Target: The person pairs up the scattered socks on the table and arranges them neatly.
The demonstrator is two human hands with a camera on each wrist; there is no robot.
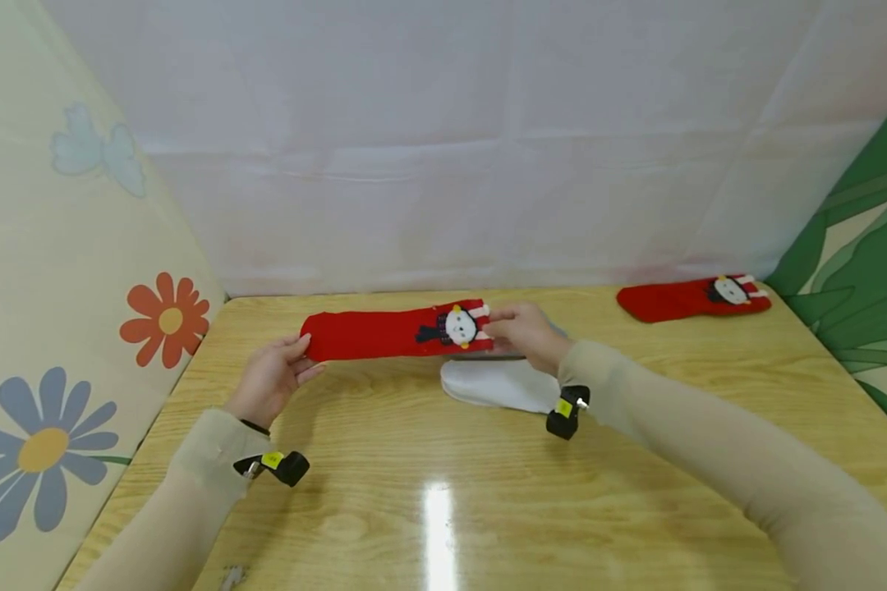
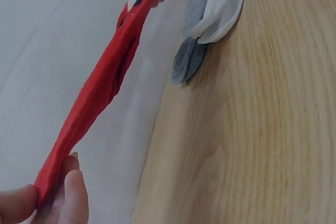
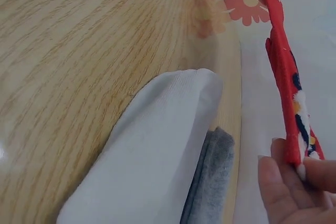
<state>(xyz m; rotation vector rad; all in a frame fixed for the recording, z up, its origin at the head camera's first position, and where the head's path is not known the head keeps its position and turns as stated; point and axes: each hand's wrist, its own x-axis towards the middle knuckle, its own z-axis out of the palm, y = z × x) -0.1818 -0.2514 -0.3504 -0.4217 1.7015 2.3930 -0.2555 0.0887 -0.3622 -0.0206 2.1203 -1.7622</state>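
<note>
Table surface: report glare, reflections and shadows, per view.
Head: bright glare streak low on the table, soft shadow by the left hand; left wrist: dim band along wall-side edge; right wrist: red wall flower mirrored blurrily, pale glare at left edge.

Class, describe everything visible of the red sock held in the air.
The red sock looks like soft fabric, with a white cartoon face plus black and yellow details near one end. It is held lengthwise off the wooden table; the left grip pinches its plain end, the right grip its decorated end.
</note>
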